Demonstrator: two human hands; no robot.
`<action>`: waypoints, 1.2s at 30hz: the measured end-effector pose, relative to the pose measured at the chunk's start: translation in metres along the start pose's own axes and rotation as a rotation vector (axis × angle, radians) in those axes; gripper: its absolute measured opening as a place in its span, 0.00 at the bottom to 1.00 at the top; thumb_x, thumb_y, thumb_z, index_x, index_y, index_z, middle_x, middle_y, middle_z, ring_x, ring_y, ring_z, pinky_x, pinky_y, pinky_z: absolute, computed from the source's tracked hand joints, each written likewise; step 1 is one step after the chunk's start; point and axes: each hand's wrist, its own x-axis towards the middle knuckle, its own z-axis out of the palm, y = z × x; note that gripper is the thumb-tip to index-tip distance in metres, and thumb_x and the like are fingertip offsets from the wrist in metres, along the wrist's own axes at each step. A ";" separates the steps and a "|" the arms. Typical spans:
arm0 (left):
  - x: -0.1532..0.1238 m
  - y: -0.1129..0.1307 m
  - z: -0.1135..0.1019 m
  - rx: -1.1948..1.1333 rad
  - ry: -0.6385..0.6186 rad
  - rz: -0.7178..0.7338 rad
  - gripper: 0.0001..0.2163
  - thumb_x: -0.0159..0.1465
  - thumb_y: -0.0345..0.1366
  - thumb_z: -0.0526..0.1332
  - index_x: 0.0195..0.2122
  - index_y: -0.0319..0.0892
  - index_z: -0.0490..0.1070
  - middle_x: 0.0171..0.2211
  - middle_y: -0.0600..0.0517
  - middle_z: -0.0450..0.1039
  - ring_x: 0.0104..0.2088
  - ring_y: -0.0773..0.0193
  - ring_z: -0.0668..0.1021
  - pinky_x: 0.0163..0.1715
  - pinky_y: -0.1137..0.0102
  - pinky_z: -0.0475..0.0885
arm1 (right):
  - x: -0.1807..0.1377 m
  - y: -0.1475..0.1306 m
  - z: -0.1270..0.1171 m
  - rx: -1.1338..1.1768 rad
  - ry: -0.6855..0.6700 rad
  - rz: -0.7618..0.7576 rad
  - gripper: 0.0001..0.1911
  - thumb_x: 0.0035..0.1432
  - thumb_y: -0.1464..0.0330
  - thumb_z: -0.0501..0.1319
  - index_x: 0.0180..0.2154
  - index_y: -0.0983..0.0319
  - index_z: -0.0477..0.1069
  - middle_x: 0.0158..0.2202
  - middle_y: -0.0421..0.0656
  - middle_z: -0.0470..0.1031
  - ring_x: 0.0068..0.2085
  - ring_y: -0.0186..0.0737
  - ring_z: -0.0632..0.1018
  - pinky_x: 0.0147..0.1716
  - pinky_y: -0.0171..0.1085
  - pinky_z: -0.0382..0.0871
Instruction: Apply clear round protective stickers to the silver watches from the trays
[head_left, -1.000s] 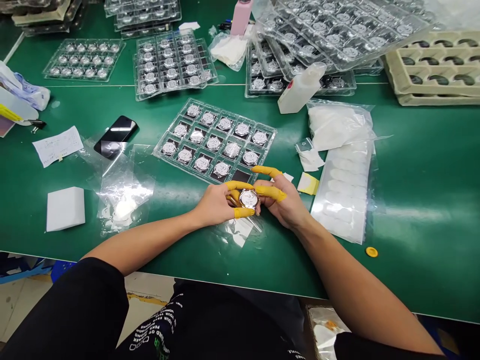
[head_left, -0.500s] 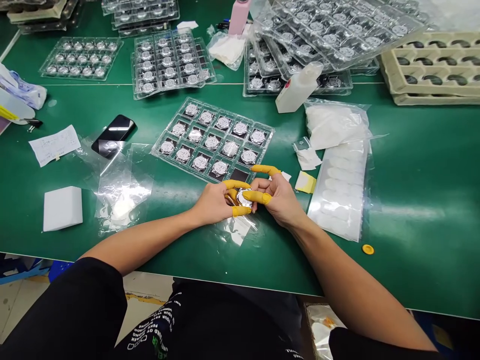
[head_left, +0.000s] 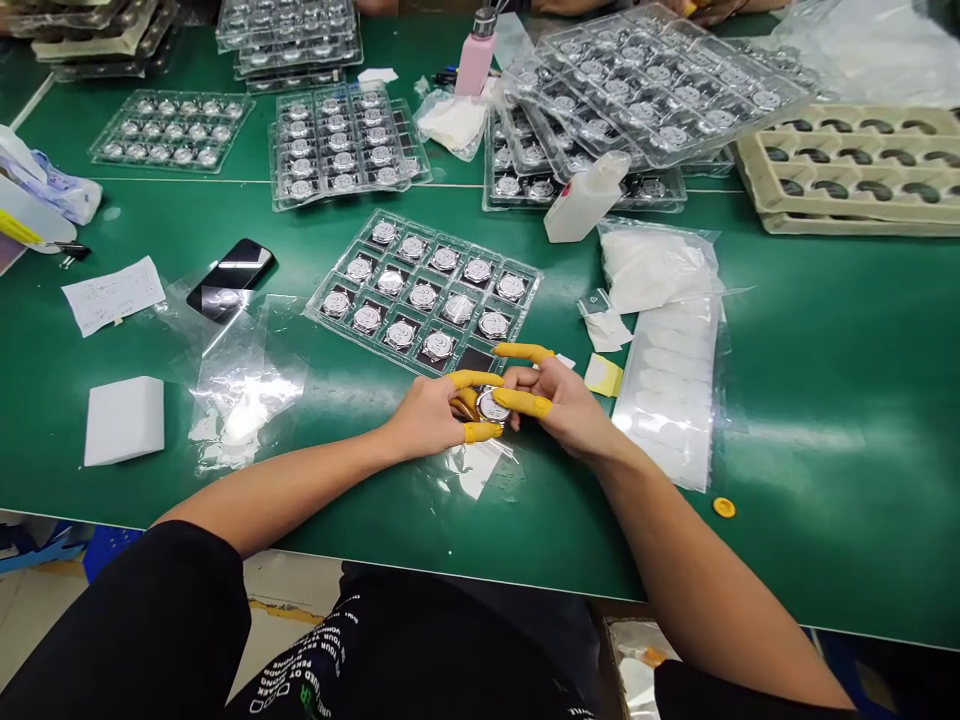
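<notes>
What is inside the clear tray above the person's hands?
The clear tray holds round silver watches in rows; one pocket at its lower edge shows black. What lies under the watches is covered.

The person's left hand [head_left: 427, 415] and right hand [head_left: 559, 405] are hiding much of the round silver watch head [head_left: 493, 406], leaving its underside out of sight. A brownish part [head_left: 465, 404] is sitting too shadowed behind the left fingers to name. The dial markings in the clear plastic tray [head_left: 343, 261] are proving too small to read, and the top edge is cutting off a co-worker's hand [head_left: 712, 10].
</notes>
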 end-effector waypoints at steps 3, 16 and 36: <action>-0.002 -0.003 0.002 0.049 0.011 0.065 0.33 0.55 0.38 0.74 0.62 0.42 0.70 0.34 0.51 0.84 0.31 0.65 0.84 0.38 0.70 0.81 | 0.000 -0.010 -0.018 -0.008 0.135 -0.058 0.26 0.46 0.58 0.76 0.46 0.57 0.73 0.28 0.36 0.73 0.20 0.30 0.68 0.15 0.33 0.60; -0.013 -0.018 0.013 0.512 0.004 0.718 0.13 0.64 0.45 0.67 0.42 0.42 0.82 0.27 0.56 0.83 0.25 0.70 0.82 0.27 0.74 0.76 | 0.026 -0.006 0.023 -1.053 0.439 -0.123 0.14 0.56 0.57 0.68 0.39 0.59 0.83 0.34 0.46 0.80 0.36 0.47 0.79 0.35 0.44 0.69; -0.009 -0.023 0.011 0.467 0.114 0.959 0.09 0.65 0.42 0.68 0.37 0.42 0.82 0.24 0.55 0.82 0.21 0.71 0.79 0.26 0.75 0.76 | 0.049 -0.027 0.071 -1.487 0.284 0.005 0.13 0.65 0.66 0.60 0.48 0.65 0.75 0.53 0.55 0.66 0.32 0.42 0.75 0.31 0.41 0.63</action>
